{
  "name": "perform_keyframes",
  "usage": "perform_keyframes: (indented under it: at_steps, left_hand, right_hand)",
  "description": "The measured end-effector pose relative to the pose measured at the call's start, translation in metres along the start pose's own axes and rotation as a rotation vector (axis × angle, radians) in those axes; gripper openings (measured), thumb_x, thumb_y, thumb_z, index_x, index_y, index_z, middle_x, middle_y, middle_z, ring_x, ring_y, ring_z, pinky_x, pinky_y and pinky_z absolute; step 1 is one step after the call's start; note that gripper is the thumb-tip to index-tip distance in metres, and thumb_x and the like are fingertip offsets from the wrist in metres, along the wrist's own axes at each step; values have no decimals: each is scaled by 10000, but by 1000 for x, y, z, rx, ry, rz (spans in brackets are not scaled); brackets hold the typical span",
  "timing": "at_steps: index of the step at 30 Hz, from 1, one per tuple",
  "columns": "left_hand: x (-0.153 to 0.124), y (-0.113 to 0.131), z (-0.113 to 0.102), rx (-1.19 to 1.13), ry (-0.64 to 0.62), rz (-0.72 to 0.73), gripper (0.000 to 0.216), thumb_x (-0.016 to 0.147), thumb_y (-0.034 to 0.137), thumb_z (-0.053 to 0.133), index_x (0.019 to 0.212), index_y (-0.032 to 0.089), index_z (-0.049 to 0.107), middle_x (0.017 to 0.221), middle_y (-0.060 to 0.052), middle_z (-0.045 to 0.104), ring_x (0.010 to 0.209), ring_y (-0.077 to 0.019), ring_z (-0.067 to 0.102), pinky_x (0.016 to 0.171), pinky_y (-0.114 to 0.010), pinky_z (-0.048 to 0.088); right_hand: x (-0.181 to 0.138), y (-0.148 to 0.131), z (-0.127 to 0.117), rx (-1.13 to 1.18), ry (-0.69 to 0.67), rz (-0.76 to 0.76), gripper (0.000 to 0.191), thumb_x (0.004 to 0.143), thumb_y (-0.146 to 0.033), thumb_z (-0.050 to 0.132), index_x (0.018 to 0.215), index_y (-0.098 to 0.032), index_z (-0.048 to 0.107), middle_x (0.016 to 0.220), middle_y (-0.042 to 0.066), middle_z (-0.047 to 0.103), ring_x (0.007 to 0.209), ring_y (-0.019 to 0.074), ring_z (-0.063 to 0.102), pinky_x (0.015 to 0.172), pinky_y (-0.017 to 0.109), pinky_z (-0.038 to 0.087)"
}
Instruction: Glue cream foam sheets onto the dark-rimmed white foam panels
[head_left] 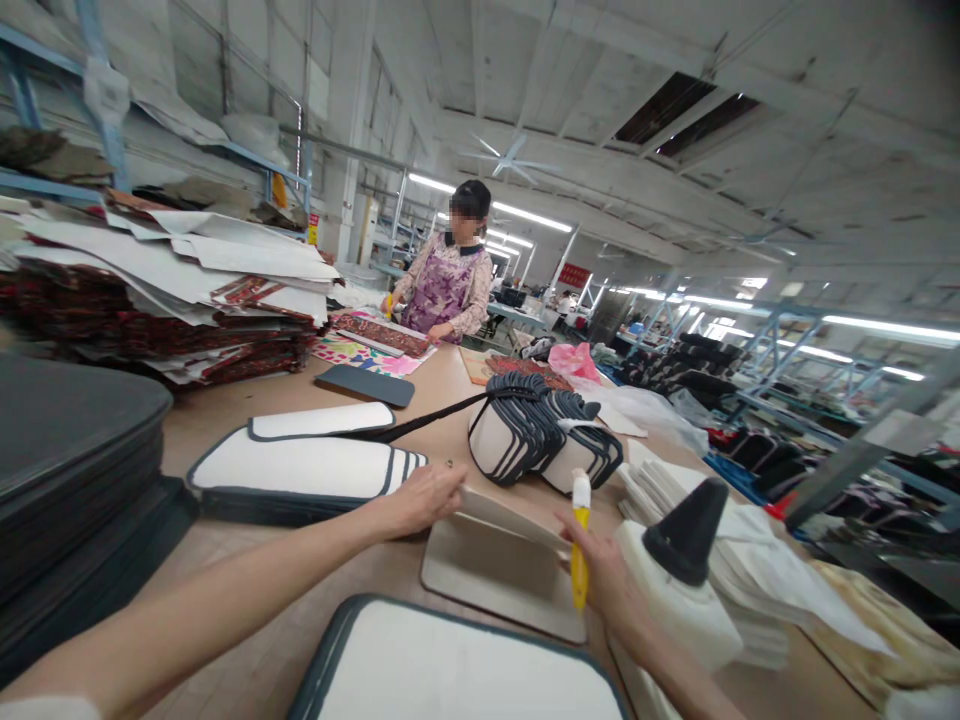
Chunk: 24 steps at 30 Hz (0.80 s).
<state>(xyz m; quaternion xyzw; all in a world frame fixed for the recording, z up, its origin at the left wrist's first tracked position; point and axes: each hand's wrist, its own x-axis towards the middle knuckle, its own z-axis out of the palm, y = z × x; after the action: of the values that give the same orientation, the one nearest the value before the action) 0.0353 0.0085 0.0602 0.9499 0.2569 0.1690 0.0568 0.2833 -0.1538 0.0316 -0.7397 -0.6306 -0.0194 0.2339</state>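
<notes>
My left hand [431, 497] is closed on the far left corner of a thin pale panel [517, 515], which is tilted up. Below it lies a beige board [495, 570] with rounded corners. My right hand [604, 575] is closed around a yellow-handled brush [580, 545], its pale tip pointing up. Fingers of that hand also reach the panel's right end. Close in front of me are white panels with dark edging [472, 665]. To the right of my right hand stands a whitish plastic bottle [679, 590] with a black cone-shaped top [688, 530].
Dark boards [67, 470] are stacked at left, below a high pile of white-backed sheets [172, 270]. White dark-edged pieces [300, 465] lie left of centre, a strapped bundle [525, 430] beyond. White sheets [742, 550] lie at right. A co-worker [454, 270] stands across the table.
</notes>
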Motion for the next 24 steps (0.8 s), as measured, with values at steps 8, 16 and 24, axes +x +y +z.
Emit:
perform_keyframes:
  at_steps: [8, 16, 24]
  left_hand:
    - [-18, 27, -120, -489, 554, -89, 279, 854, 228, 405, 1127, 174, 375, 682, 55, 473, 618, -113, 485, 579, -199, 374]
    - [-111, 61, -144, -1044, 177, -239, 414, 659, 264, 592, 1049, 126, 597, 840, -15, 584, 686, -129, 517, 587, -221, 399]
    - [-165, 68, -80, -877, -9, -381, 368, 645, 285, 597, 969, 133, 681, 822, -17, 562, 670, -125, 488, 596, -224, 412]
  right_hand:
    - [-2, -56, -94, 176, 436, 104, 557, 724, -441, 584, 1225, -207, 514, 657, -6, 569, 531, 150, 499, 544, 283, 416]
    - [-83, -86, -111, 711, 308, 362, 673, 611, -485, 710, 1185, -179, 535, 638, -10, 584, 515, 120, 492, 472, 242, 407]
    - [-135, -74, -65, 510, 257, 408, 636, 650, -544, 633, 1152, -169, 527, 627, -23, 568, 562, 149, 525, 535, 267, 430]
